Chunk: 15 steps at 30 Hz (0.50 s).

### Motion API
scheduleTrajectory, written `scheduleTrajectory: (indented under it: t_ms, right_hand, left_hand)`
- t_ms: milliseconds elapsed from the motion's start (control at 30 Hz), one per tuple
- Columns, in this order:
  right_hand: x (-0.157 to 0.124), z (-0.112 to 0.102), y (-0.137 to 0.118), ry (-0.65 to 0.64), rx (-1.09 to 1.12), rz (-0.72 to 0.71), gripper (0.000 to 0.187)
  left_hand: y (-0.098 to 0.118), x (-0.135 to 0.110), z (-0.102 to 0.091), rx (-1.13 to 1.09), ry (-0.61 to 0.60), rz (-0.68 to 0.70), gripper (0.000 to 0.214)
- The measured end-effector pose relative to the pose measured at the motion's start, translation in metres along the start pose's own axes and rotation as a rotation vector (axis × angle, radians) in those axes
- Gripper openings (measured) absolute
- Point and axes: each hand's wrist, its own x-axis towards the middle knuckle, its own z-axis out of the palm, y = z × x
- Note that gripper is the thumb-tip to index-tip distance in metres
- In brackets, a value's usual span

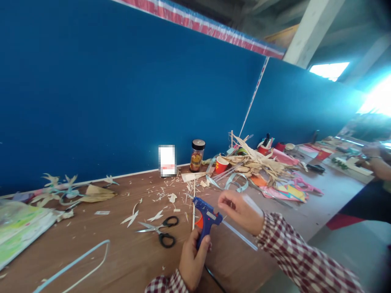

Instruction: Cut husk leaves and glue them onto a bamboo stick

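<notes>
Gripping blue pistol-shaped plastic glue gun [208,217] in left hand [193,257]; can't tell grip of curled right hand [241,209] nearby.

No lettering can be read; the label [211,216] on the blue glue gun [206,225] is too small

Brown table [131,258] — scissors [158,230], scraps [173,198], jar [197,156].

Blue glue gun [210,217] (orange trigger [199,222]) points left, clear stick [240,235] protruding.
</notes>
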Motion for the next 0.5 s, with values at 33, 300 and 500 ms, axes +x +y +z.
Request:
scheduleTrajectory:
  t_ms: [33, 300, 500]
  right_hand:
    - [-0.001, -0.004, 0.006, 0.020, -0.034, 0.009, 0.015]
    - [-0.031, -0.024, 0.122, 0.075, -0.288, 0.358, 0.005]
    - [-0.060, -0.009, 0.148, 0.050, -0.307, 0.445, 0.009]
  left_hand:
    - [0.001, 0.000, 0.000, -0.001, 0.001, -0.008, 0.028]
    - [0.009, 0.001, -0.001, 0.002, 0.022, -0.060, 0.032]
    - [0.006, 0.001, -0.001, 0.039, 0.025, -0.045, 0.029]
